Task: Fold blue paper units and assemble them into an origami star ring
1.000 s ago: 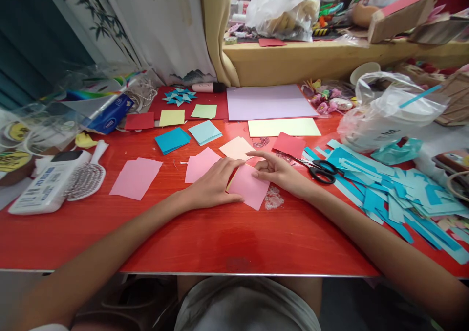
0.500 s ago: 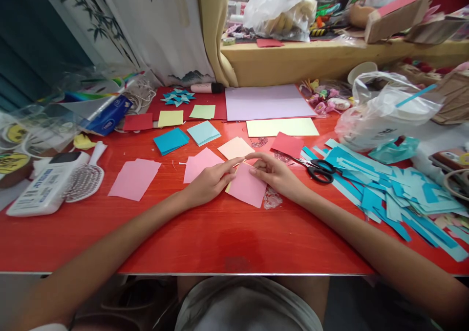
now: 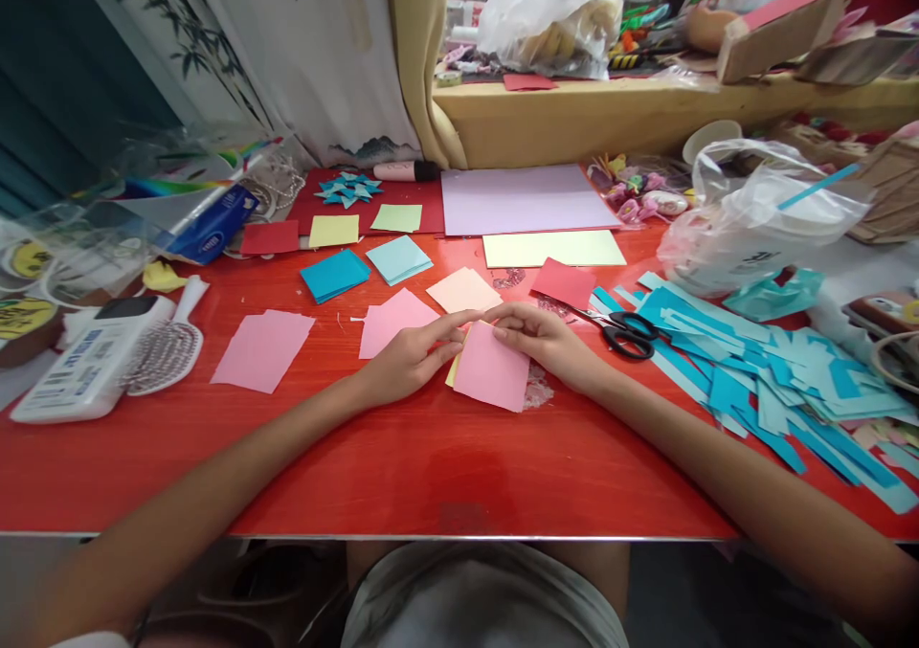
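A pink paper square (image 3: pixel 494 374) is between my hands, with a strip of yellow paper (image 3: pixel 452 374) showing behind its left edge. My left hand (image 3: pixel 408 357) has its thumb and fingers closed at the upper left side of these sheets. At the top of the pink square, my right hand (image 3: pixel 547 338) pinches it between thumb and curled fingers. Beside my left hand lie more pink squares (image 3: pixel 393 320), and a peach stack (image 3: pixel 465 287) is just beyond my fingertips. Black-handled scissors (image 3: pixel 627 334) rest right of my right hand, their blades partly under a red square (image 3: pixel 564 282).
Blue paper strips (image 3: pixel 761 361) cover the table's right side. A pink stack (image 3: pixel 264 350), a white bottle (image 3: pixel 93 361) and a hairbrush (image 3: pixel 167 356) lie left. Blue squares (image 3: pixel 335 276) and a lilac sheet (image 3: pixel 527 200) sit farther back. A bagged cup (image 3: pixel 761 217) stands right.
The pink square has shifted slightly right and tilted a little between my hands. My right fingers have drawn slightly back from over my left fingertips.
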Tool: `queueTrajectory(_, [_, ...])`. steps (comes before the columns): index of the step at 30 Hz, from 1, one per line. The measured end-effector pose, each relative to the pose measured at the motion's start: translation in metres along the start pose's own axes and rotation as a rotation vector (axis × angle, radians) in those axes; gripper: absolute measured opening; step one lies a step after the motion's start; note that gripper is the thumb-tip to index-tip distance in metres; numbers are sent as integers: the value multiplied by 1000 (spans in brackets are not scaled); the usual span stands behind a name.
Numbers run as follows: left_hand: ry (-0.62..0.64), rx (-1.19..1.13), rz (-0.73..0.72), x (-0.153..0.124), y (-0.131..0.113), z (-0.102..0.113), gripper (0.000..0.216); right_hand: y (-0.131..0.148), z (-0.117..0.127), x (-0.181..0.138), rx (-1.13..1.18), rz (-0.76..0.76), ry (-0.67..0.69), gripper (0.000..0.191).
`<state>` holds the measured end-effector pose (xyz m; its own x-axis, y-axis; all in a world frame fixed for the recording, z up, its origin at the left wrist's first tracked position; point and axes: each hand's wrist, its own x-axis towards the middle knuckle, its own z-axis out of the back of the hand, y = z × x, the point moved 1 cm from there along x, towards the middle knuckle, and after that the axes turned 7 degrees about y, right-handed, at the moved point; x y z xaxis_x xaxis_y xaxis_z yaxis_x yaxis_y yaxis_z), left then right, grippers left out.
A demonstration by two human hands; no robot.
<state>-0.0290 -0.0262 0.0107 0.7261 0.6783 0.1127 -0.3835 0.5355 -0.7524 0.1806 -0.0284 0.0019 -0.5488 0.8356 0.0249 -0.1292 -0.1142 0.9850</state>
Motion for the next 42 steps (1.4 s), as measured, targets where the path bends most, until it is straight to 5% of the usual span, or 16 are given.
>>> queueTrajectory(8, [-11, 245, -95, 0, -7, -1, 38, 1, 0, 2, -5, 17, -2, 19])
queueTrajectory(14, [-198, 553, -276, -1, -5, -6, 24, 7, 0, 1, -94, -23, -62, 27])
queueTrajectory(21, [-428, 163, -147, -2, -6, 7, 18, 8, -3, 1, 90, -90, -47, 35])
queueTrajectory(28, [-638, 8, -69, -4, -4, 53, 15, 1, -3, 3, 71, -75, 57, 34])
queueTrajectory(35, [-541, 610, -159, -17, -8, 95, 11, 2, 0, 2, -123, -99, 135, 21])
queueTrajectory(42, [-215, 1014, 166, -25, -14, 105, 23, 11, -5, -2, -172, -172, 186, 20])
